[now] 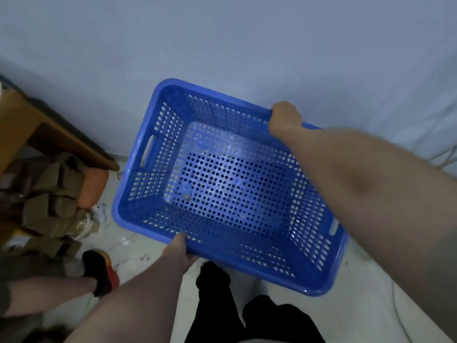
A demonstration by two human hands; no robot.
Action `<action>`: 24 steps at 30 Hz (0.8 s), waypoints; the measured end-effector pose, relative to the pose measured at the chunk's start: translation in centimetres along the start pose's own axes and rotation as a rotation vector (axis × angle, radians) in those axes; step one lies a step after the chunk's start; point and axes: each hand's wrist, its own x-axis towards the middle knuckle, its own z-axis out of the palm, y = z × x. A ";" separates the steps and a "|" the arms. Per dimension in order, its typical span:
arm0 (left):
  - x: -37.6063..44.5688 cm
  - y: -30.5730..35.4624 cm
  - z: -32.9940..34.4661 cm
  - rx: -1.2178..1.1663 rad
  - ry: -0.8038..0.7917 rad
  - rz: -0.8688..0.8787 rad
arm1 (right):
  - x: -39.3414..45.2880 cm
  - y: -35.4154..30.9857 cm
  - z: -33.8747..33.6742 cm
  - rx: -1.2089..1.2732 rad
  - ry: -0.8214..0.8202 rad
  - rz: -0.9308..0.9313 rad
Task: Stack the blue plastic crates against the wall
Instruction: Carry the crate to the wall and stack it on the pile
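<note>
A blue perforated plastic crate (230, 184) fills the middle of the head view, held above the floor close to the pale wall (222, 45). It is empty, turned at an angle, with its open top facing me. My left hand (181, 251) grips the near long rim. My right hand (284, 117) grips the far long rim next to the wall. No other blue crate shows in view.
A wooden table (57, 129) stands at the left with cardboard pieces (52, 194) piled under it. Another person's leg and shoe (101, 271) are at the lower left. My dark trouser legs (217, 293) are below the crate. Cables (445, 154) run along the right wall.
</note>
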 end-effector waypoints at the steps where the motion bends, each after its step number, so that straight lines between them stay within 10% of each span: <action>1: 0.7 0.4 0.5 0.011 -0.004 -0.020 | 0.8 -0.4 0.5 -0.039 0.002 0.002; 13: 8.5 4.4 2.1 0.021 -0.051 -0.280 | 9.1 -4.5 8.8 -0.286 -0.065 0.007; 24: 14.0 6.6 4.9 -0.006 -0.108 -0.171 | 11.4 -5.4 13.7 0.018 -0.208 -0.065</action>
